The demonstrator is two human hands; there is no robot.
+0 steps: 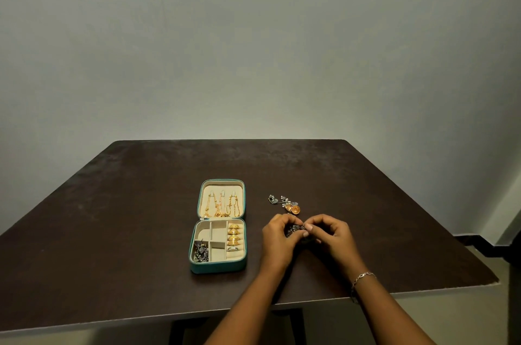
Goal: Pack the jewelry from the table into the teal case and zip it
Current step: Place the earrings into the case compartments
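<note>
The teal case (217,268) lies open and flat near the middle of the worktop (112,232), closer to its near edge. The lid is folded toward the far edge, so both halves are within reach for loading.

Just right of the case, the left hand (277,237) and right hand (331,234) meet with curled fingers. Both pinch one dark silvery piece (296,229) between the fingertips, probably to untangle or fasten it before it goes in.

Three gold chains (222,205) hang from three hooks in the lid, which keeps them from knotting. The ring rolls (234,234) on the base's right side hold four gold rings and one silver one. A heap of dark pieces (200,252) fills the near-left compartment, too tangled to count.

Still unpacked beyond the hands is a loose cluster (284,203): two orange-gold discs and what look like two or three silvery sprays.
</note>
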